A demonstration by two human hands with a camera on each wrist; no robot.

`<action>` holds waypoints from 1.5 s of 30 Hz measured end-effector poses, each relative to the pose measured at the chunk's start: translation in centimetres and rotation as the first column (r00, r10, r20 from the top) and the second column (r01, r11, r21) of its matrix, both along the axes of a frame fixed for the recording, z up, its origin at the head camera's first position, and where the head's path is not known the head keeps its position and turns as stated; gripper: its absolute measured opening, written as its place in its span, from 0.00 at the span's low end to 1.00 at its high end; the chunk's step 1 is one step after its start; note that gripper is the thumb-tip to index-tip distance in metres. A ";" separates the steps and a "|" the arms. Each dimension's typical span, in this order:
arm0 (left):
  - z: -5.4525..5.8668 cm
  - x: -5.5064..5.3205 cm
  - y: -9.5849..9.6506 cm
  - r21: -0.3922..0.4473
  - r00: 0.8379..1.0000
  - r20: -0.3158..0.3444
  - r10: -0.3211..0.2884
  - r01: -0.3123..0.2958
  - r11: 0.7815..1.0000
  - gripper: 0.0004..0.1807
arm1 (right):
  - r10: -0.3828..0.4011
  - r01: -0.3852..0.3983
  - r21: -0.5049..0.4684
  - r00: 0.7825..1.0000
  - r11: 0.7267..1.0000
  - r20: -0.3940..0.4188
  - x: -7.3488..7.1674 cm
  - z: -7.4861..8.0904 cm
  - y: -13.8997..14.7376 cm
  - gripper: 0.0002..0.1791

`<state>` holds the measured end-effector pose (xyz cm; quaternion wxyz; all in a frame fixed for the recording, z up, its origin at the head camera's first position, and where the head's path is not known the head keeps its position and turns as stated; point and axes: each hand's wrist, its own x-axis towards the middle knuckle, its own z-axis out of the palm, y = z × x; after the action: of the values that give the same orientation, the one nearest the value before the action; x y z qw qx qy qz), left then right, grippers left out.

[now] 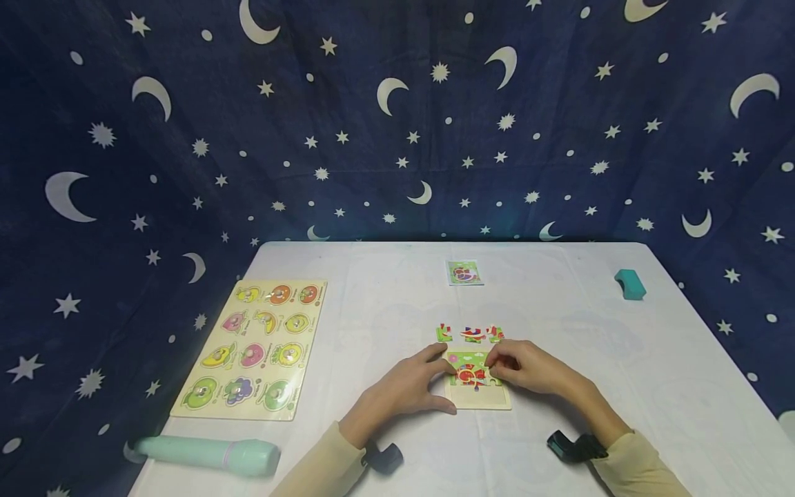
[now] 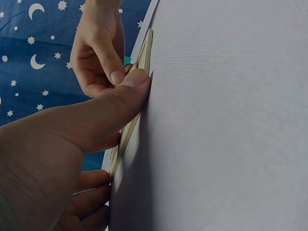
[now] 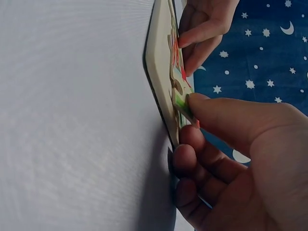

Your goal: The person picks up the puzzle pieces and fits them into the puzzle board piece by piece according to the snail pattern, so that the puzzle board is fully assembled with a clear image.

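A small wooden puzzle tray (image 1: 479,398) lies on the table. Colourful jigsaw pieces fill its upper part, and its lower part shows bare wood. At the tray's left side my left hand (image 1: 402,390) holds it, the thumb (image 2: 130,89) at the lower corner and a finger near the top corner. My right hand (image 1: 533,368) pinches a green-edged puzzle piece (image 3: 183,105) between thumb and forefinger, over the tray's right side. Its other fingertips touch the tray's edge in the right wrist view. Just above the tray lie loose puzzle pieces (image 1: 473,335) in a row.
Beyond the pieces lies a small picture card (image 1: 464,273). A fruit peg puzzle board (image 1: 248,351) covers the left side, with a mint-green cylinder (image 1: 214,454) before it. A teal block (image 1: 631,284) sits at the far right of the white-covered table (image 1: 385,290).
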<state>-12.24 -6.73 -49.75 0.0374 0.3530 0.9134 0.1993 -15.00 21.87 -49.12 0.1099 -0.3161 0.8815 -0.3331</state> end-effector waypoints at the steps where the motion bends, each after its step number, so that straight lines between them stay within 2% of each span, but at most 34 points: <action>1: 0.0 0.0 0.0 0.001 1.000 0.001 0.000 0.000 1.000 0.34 | -0.006 0.006 0.008 1.000 1.000 -0.013 0.0 -0.1 -0.1 0.04; 7: 0.0 0.0 0.0 0.004 1.000 0.003 0.001 -0.001 1.000 0.34 | -0.035 0.037 0.035 0.998 0.999 -0.052 0.2 0.0 -0.3 0.07; 14: 0.1 -0.1 0.0 0.002 1.000 0.013 0.001 -0.001 1.000 0.33 | -0.030 0.032 0.060 0.999 0.998 -0.026 0.5 -0.1 -0.4 0.11; 22: 0.0 0.0 -0.1 0.002 1.000 0.006 -0.001 0.001 1.000 0.34 | -0.022 0.022 0.061 1.000 0.998 0.002 0.4 -0.1 -0.3 0.09; 32: -0.1 0.0 0.0 -0.006 1.000 0.001 0.001 -0.001 1.000 0.34 | 0.013 -0.013 0.063 1.000 0.998 -0.011 0.5 0.5 -0.4 0.08; 45: 0.0 0.0 0.0 -0.012 1.000 0.015 0.011 -0.011 1.000 0.34 | -0.007 0.008 0.047 1.000 0.999 -0.010 0.4 0.2 -0.4 0.07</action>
<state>-12.24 -6.70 -49.71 0.0454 0.3461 0.9162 0.1968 -14.56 21.50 -48.88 0.1117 -0.3118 0.8909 -0.3109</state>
